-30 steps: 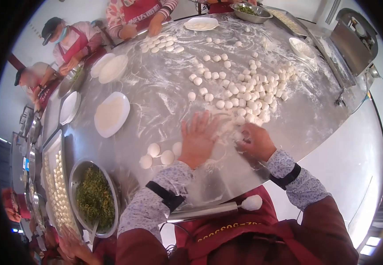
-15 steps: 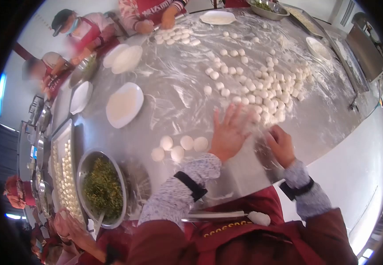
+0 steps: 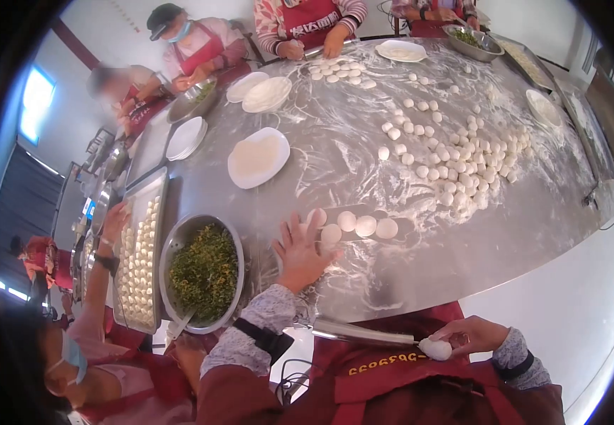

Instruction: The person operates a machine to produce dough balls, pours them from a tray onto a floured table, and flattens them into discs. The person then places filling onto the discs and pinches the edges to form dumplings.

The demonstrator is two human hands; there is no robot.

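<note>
My left hand (image 3: 302,253) reaches over the steel table with its fingers spread, beside a group of flattened white dough discs (image 3: 365,226). One of the discs lies right by its fingertips. Down at the table's near edge, my right hand (image 3: 471,336) has its fingers round a white lump (image 3: 435,348). That lump sits at the end of a metal rod-like tool (image 3: 363,331), which lies across the front of my red apron. Many small dough balls (image 3: 466,166) are heaped on the floured table to the right.
A steel bowl of chopped green filling (image 3: 205,273) stands at left, beside a tray of small dough pieces (image 3: 137,262). A plate (image 3: 259,157) lies beyond. Co-workers stand along the far side, and one reaches over the tray at lower left.
My left hand has moved left to the flattened discs. My right hand has left the table near the dough balls and come down to the white lump. The view has shifted left.
</note>
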